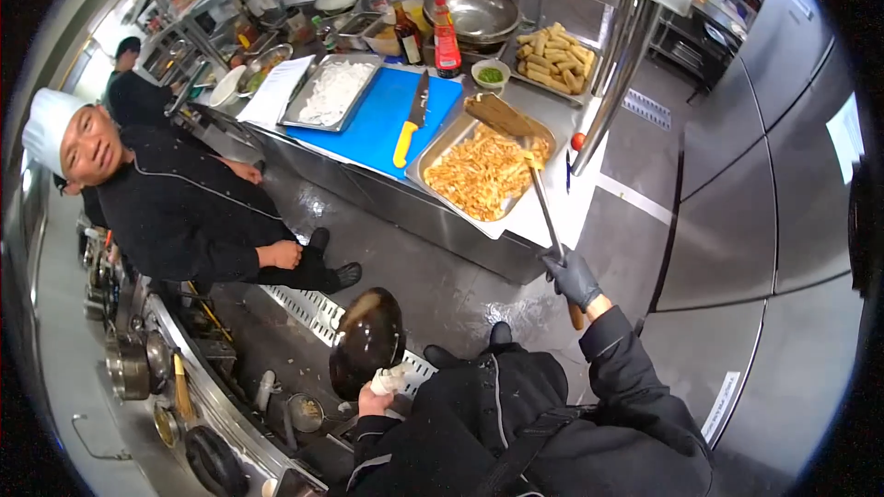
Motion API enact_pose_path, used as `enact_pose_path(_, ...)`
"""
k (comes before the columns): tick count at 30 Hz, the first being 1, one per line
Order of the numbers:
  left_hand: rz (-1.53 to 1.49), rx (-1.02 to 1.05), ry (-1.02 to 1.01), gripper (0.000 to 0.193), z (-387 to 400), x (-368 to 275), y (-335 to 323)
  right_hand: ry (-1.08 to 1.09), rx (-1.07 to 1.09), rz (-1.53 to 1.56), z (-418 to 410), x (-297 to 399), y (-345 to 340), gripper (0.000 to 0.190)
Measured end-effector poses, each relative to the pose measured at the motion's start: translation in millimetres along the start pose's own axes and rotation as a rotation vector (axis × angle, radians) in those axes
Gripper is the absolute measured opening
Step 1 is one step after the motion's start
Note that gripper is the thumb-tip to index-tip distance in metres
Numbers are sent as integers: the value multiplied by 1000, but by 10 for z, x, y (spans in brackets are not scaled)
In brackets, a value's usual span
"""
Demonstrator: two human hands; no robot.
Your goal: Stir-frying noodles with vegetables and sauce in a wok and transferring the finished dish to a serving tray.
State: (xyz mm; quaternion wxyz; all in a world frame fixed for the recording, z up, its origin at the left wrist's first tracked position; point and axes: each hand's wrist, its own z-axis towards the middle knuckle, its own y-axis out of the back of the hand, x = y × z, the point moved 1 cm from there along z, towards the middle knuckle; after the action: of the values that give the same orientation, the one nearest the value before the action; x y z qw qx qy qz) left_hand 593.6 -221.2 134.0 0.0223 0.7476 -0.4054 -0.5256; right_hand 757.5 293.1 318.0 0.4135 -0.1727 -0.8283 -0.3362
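My right hand point(574, 277), in a dark glove, grips the handle of a long wok spatula point(543, 200). The spatula's broad, sauce-stained blade lies over the far side of a steel tray point(416, 170). Brown-sauced strips of food point(480, 176), perhaps noodles, fill that tray at the counter's near corner. Low on my other side, my left hand point(375, 402) holds a wok point(367, 338) through a folded white cloth point(391, 379). The wok is tilted on edge with its dark, shiny face showing; its handle is hidden by the cloth.
A yellow-handled knife point(412, 121) lies on a blue cutting board point(376, 145). Behind stand sauce bottles point(445, 38), a bowl of chopped greens point(491, 74) and a tray of rolls point(556, 59). A co-worker point(186, 200) stands at left, near the stove edge point(207, 366). Steel cabinets point(725, 221) flank my right.
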Motion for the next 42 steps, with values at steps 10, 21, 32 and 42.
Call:
enact_pose_path(10, -392, -49, 92, 29, 334, -372, 239, 229, -216, -285, -198, 247, 66, 41)
enact_pose_path(21, 189, -28, 127, 35, 508, -177, 184, 247, -266, -244, 63, -26, -309, 46)
enact_pose_path(32, -360, -15, 166, 35, 620, 596, 134, 127, -193, -83, 117, 108, -383, 45)
enact_pose_path(42, 12, -29, 88, 39, 309, 172, 239, -162, 536, 1298, -16, 273, -639, 51)
